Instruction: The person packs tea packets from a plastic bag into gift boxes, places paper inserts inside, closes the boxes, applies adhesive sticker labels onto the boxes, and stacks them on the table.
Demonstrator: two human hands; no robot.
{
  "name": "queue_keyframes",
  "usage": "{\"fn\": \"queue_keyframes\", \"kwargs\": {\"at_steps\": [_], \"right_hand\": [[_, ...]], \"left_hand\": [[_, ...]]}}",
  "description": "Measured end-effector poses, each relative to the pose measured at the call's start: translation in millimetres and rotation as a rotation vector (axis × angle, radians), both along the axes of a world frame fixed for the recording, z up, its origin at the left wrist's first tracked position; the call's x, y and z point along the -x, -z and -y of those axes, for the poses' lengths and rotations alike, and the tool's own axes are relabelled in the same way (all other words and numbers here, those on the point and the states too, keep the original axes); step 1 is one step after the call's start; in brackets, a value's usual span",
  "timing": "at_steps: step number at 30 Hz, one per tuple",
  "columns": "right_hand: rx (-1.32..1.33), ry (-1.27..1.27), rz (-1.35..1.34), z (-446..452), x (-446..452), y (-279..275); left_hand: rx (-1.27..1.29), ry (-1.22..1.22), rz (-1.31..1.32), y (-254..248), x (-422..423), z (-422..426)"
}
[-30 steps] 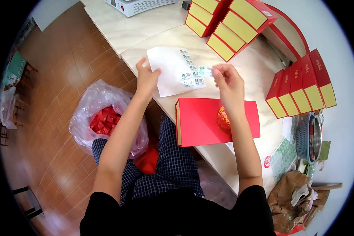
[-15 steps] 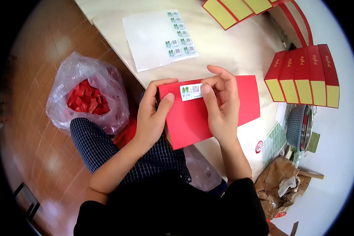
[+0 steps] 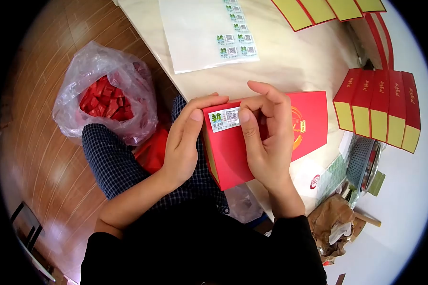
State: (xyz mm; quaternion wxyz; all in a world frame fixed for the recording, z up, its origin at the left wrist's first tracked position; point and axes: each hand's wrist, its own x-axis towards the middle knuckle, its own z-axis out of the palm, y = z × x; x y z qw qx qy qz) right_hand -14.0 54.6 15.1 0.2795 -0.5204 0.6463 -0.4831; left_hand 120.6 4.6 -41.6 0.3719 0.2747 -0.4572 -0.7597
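Observation:
A red gift box (image 3: 228,164) with a pale yellow side lies tilted in front of me, partly over the table's edge. My left hand (image 3: 185,137) grips its left top corner, fingers along the far edge and thumb at the near side. On the box's upper left corner is a white QR-code sticker (image 3: 218,121) with green print. My right hand (image 3: 269,137) has its thumb on the sticker's right end, fingers curled and index finger raised. Part of a gold emblem (image 3: 297,126) shows beside this hand; the rest is hidden behind it.
A sheet of stickers (image 3: 195,45) lies on the table (image 3: 280,57). Several red boxes (image 3: 378,104) stand at the right, with more boxes (image 3: 318,10) at the back. A plastic bag (image 3: 66,107) of red pieces is at left. Crumpled brown paper (image 3: 328,218) lies lower right.
The box has turned slightly, and its gold emblem now shows. The sticker sits closer to the box's left corner, with my right thumb still on its right end. The whole view has shifted.

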Motion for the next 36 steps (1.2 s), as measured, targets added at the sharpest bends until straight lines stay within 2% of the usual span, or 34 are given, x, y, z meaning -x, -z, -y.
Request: {"fn": "queue_keyframes", "kwargs": {"at_steps": [16,36], "right_hand": [[0.015,0.046,-0.106,0.6,-1.7,4.9],[-0.039,0.042,-0.106,-0.2,-2.9,0.1]], "left_hand": [[0.005,0.02,0.012,-0.2,-1.3,1.9],[0.065,0.078,0.004,3.4,-5.4,1.3]]}}
